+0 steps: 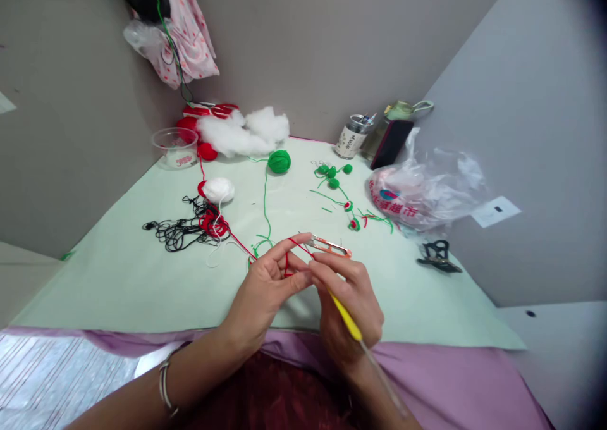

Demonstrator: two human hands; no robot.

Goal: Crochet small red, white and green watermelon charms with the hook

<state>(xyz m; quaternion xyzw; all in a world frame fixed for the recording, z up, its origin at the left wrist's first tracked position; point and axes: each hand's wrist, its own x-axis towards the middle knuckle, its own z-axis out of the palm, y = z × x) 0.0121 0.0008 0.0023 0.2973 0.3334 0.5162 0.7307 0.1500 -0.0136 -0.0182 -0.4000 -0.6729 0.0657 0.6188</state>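
Observation:
Red yarn [300, 245] loops over the raised index finger of my left hand [268, 281], whose thumb and other fingers pinch close to the right fingertips. From there the strand runs back to a red tangle [213, 221]. My right hand [348, 294] is closed around a crochet hook [345, 315] with a yellow grip. The hook's tip and any small piece of work between the fingertips are hidden. Just beyond the hands lies a pair of orange-and-silver thread snips [329, 246].
Black yarn [177, 231], a white ball [219, 190] and a green ball [279, 162] lie to the left, before white stuffing [241, 133] and a clear tub [175, 148]. Small green crocheted pieces [333, 182], a plastic bag [427, 186], a phone [392, 144] and a black claw clip [439, 257] are at right.

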